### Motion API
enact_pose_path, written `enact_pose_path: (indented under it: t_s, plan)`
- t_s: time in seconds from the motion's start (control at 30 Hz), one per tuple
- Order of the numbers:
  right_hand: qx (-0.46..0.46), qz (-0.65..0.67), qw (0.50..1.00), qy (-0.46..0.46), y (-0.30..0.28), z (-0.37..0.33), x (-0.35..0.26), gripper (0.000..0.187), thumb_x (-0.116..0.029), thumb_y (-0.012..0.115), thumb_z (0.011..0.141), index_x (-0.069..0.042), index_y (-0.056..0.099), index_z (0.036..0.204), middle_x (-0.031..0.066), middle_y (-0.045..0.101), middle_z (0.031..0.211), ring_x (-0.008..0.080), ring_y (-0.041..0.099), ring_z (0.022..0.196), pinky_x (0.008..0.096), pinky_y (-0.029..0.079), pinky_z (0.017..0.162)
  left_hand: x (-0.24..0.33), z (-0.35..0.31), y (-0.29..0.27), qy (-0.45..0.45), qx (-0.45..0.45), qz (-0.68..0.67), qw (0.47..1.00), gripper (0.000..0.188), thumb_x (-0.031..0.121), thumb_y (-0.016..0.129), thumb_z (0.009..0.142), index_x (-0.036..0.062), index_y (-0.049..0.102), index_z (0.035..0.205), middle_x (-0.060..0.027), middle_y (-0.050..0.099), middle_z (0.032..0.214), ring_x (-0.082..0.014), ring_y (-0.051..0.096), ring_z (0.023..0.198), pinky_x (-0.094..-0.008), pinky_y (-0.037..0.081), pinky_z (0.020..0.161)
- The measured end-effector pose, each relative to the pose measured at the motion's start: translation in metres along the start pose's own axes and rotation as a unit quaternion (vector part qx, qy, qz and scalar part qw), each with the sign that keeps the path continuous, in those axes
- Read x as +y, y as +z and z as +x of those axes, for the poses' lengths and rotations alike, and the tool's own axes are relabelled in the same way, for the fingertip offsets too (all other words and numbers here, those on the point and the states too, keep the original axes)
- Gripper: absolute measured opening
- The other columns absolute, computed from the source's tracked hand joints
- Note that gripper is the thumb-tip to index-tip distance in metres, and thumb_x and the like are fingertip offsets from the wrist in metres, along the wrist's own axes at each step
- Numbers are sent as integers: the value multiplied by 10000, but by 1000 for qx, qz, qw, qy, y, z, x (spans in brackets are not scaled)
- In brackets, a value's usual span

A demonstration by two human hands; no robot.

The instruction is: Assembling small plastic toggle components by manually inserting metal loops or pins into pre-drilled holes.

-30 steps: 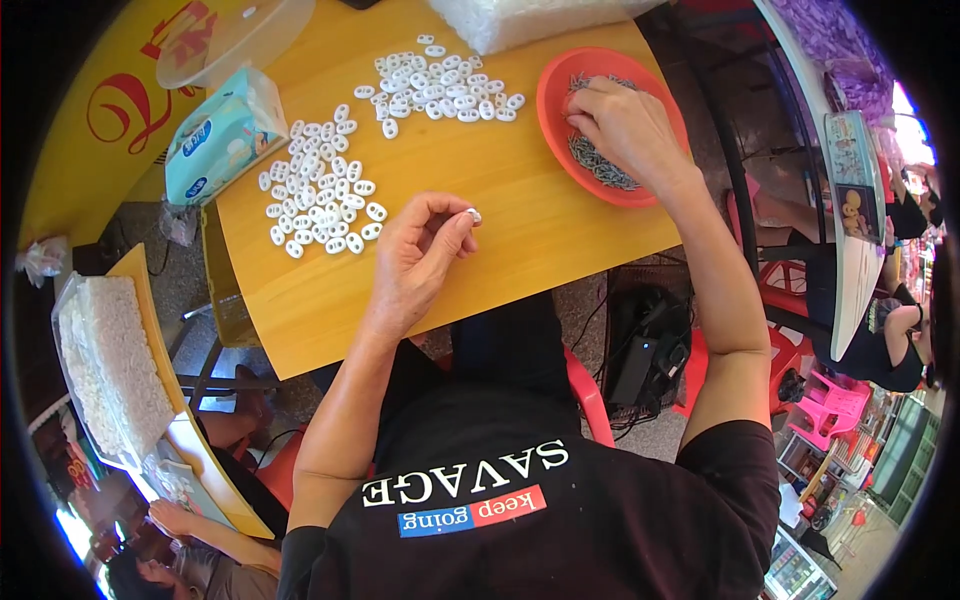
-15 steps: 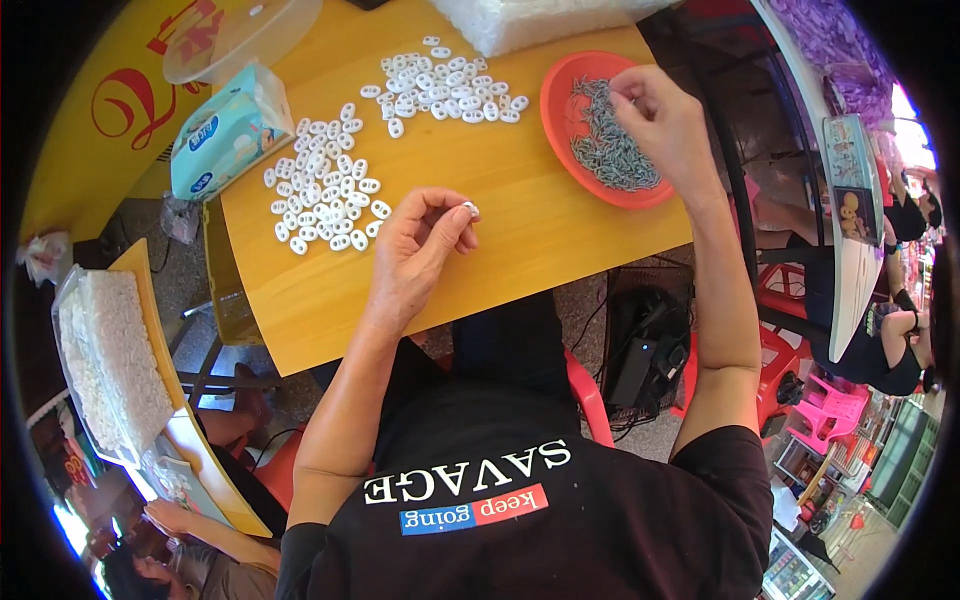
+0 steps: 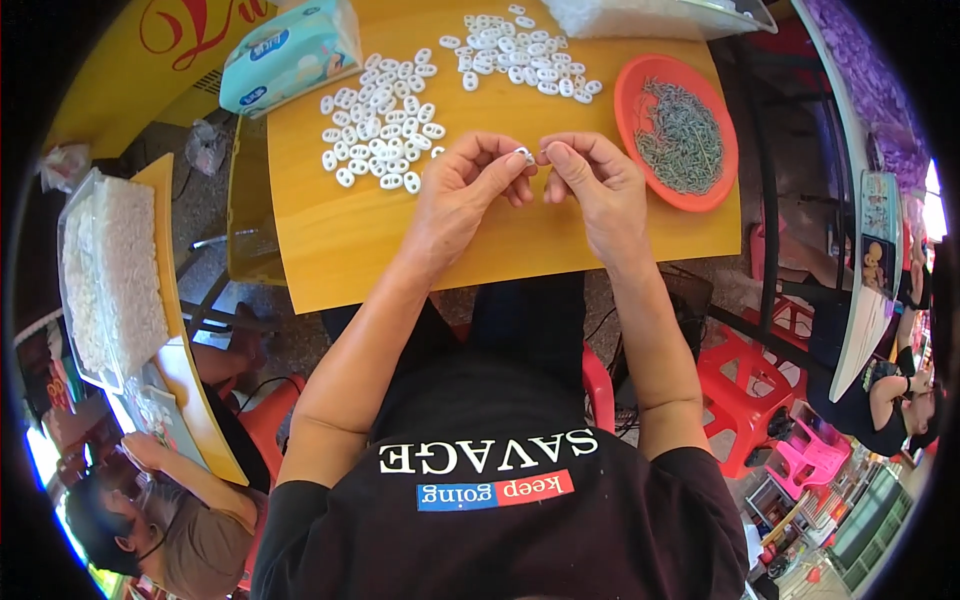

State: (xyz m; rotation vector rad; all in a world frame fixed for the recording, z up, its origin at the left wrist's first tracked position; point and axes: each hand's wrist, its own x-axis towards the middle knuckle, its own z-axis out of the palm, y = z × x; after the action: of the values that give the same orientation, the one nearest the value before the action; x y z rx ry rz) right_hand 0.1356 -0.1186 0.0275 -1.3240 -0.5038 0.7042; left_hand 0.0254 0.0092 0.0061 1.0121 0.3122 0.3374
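- Piece (image 3: pixel 525 155), small and white, sits pinched in our left hand (image 3: pixel 460 190); its long axis we cannot tell.
- Just right of it: our right hand (image 3: pixel 606 195), grip unclear.

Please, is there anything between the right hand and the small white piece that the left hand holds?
Nothing visible stands between the right hand and the small white piece in the left hand; the fingertips are close beside it. The red bowl sits off to the right, outside this gap.
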Motion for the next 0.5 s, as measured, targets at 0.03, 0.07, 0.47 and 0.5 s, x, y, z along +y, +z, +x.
enact_pose_path:
  t_s: [0.03, 0.07, 0.47, 0.5]
  plan:
    - [9, 13, 1000, 5, 3, 0, 2, 184, -110, 634, 936, 44, 643, 1036, 45, 662, 864, 62, 552, 649, 203, 464, 599, 0, 0, -1, 0, 2, -1, 1000, 173, 132, 596, 960, -17, 584, 1048, -65, 650, 875, -114, 614, 750, -247, 502, 684]
    - [7, 12, 1000, 7, 6, 0, 3, 184, -110, 634, 936, 44, 643, 1036, 45, 662, 864, 62, 552, 649, 203, 464, 599, 0, 0, -1, 0, 2, -7, 1000, 166, 127, 598, 958, -14, 588, 1045, -72, 655, 888, -125, 614, 750, -254, 499, 683]
    - [8, -53, 998, -32, 17, -2, 5, 143, -113, 601, 959, 25, 619, 990, 32, 644, 822, 57, 548, 663, 204, 468, 613, 4, 0, 1, 16, 5, -4, 1000, 165, 145, 603, 958, -18, 600, 981, -51, 642, 802, -101, 604, 720, -230, 494, 656]
    - [23, -77, 995, -53, 20, -3, 6, 131, -109, 601, 958, 20, 615, 981, 32, 644, 814, 56, 553, 663, 203, 470, 611, 3, -1, 0, 20, 4, -3, 1000, 158, 142, 601, 959, -16, 599, 969, -49, 642, 800, -100, 601, 716, -227, 492, 653]
